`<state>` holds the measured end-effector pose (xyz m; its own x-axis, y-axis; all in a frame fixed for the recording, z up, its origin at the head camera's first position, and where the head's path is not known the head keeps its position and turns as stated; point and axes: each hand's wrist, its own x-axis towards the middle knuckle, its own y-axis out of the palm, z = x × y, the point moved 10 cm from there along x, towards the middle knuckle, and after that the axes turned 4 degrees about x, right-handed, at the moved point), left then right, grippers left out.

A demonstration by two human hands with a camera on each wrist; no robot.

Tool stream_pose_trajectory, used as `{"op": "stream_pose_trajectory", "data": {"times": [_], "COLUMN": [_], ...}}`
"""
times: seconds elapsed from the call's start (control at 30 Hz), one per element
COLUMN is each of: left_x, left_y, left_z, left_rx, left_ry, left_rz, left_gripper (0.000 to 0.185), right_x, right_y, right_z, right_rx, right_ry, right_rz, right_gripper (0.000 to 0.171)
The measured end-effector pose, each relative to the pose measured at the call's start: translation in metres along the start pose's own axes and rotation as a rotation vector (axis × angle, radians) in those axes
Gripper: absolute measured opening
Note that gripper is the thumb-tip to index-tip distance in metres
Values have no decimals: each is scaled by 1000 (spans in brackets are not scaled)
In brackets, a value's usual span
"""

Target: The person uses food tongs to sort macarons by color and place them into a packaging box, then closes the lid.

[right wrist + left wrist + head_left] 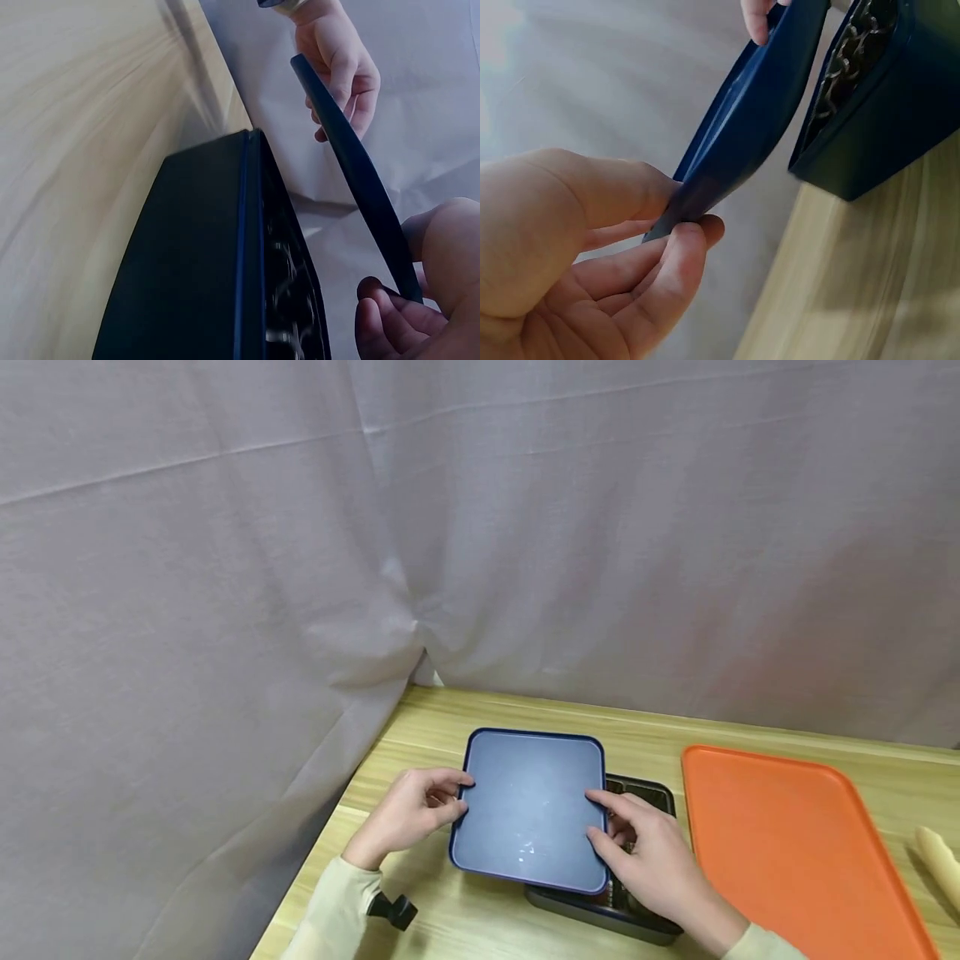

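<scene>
Both hands hold a flat dark-blue lid (528,802) with rounded corners, raised over the left part of a dark box (600,920). My left hand (411,810) pinches its left edge between thumb and fingers. The opposite edge is pinched by my right hand (648,856), which overlaps the box in the head view. In the right wrist view the lid (356,176) stands apart from the box (180,247). Shiny curved shapes (847,60) show inside the open box in the left wrist view; the lid and right hand hide much of its inside in the head view.
An orange tray (795,843) lies right of the box on the wooden table (420,727). Farther right is a pale, rounded long object (937,860), partly out of view. Grey cloth (525,543) hangs behind the table and along its left side.
</scene>
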<state>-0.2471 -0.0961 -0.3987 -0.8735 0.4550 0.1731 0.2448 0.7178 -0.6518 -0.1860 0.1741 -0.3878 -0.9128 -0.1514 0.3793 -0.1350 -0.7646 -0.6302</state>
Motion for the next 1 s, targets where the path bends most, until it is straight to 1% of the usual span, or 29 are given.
{"op": "stream_pose_trajectory", "data": {"times": [0.1,0.2,0.33,0.5,0.6,0.73,0.9,1.0], "left_x": [7,14,22,29,32,36,39,41], "left_y": [11,21,33,46,51,55,58,61], "left_z": [-8,-16,-24,-32,-37,-44,-53,-56], "left_rx": [-9,-18,-27,-51,-58,-41,-32,-29], "left_ry": [34,68,84,94,113,145,187,205], "left_rz": [26,45,67,110,128,141,169,185], "left_gripper": [29,29,30,32,32,31,37,42], "right_x": [-6,-13,-21,-30,-35,-39,-45,-48], "right_y": [-12,-22,-35,-49,-55,-62,-71,-76], "right_z": [-4,-8,-16,-23,-28,-34,-40,-44], "right_rx": [-19,-33,-62,-87,-85,-79,-70,-31], "right_ry": [-19,-12,31,48,62,92,121,147], "right_rz": [-30,-42,-45,-67,-67,-44,-20,13], "right_gripper": [41,41,41,40,39,38,35,35]}}
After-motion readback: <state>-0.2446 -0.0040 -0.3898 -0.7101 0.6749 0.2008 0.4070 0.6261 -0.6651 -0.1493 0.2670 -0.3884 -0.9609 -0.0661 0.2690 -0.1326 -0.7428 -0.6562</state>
